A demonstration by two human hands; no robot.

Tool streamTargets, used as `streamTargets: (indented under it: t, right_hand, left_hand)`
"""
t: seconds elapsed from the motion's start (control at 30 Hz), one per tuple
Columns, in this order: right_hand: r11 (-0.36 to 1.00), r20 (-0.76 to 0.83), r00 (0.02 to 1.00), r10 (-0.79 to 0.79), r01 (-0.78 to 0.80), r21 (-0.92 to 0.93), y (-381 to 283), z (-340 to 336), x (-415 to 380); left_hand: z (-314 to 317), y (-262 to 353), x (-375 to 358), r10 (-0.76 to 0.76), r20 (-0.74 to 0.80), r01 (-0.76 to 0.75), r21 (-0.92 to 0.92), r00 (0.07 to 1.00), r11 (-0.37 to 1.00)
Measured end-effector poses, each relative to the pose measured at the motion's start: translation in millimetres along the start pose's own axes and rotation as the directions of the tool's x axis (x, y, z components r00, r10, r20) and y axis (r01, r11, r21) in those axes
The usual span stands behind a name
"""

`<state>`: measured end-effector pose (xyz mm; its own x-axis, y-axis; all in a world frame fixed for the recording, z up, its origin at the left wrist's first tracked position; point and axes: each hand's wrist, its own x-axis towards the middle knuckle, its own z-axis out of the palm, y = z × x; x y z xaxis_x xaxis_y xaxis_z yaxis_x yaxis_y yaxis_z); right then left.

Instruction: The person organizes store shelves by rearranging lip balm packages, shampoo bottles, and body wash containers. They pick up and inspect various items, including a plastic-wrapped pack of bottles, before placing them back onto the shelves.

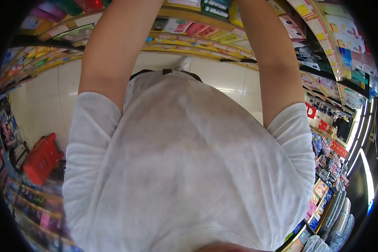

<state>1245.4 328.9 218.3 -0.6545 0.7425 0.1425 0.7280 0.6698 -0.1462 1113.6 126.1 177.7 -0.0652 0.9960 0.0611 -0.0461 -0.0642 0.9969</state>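
Observation:
Both my arms stretch up past the top edge of the view, so neither hand shows. My left forearm passes in front of shelves of packaged goods on the left. On the other side, my right forearm reaches over the same shelving. Between the arms are a green and white box, a white and pink pack and several pink and yellow packs in rows. What my hands touch or hold is hidden beyond the frame.
Curved-looking shelf edges with price labels run across the top. White packs fill the right shelves. A red basket stands at the left on the pale tiled floor. A light shoe shows below my shirt.

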Motion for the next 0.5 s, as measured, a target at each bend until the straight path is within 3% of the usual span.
streamTargets:
  t: [0.2, 0.37, 0.43, 0.47, 0.5]
  right_hand:
    - [0.998, 0.012, 0.999, 0.041, -0.041, -0.039, 14.4, 3.1, 0.0]
    - [0.959, -0.012, 0.97, 0.244, -0.243, -0.149, 31.2, 7.8, -32.9]
    - [0.966, -0.184, 0.971, 0.153, -0.186, -0.178, 29.8, 18.1, -68.2]
    - [0.972, -0.446, 0.882, -0.149, 0.048, -0.229, 29.0, 25.3, -88.3]
    - [0.98, -0.47, 0.868, -0.164, 0.086, -0.182, 19.6, 21.6, -97.9]
  left_hand:
    - [-1.6, 13.2, 28.1, 0.085, 0.003, -0.085, 0.165, 0.996, 0.983]
    - [1.7, 21.3, 72.6, 0.161, 0.039, -0.163, 0.385, 0.986, 0.908]
    - [4.6, 21.3, 85.2, 0.169, 0.062, -0.179, 0.444, 0.984, 0.878]
    - [6.0, 22.5, 90.7, 0.171, 0.075, -0.187, 0.464, 0.982, 0.866]
    - [7.8, 22.1, 94.3, 0.173, 0.084, -0.192, 0.481, 0.981, 0.855]
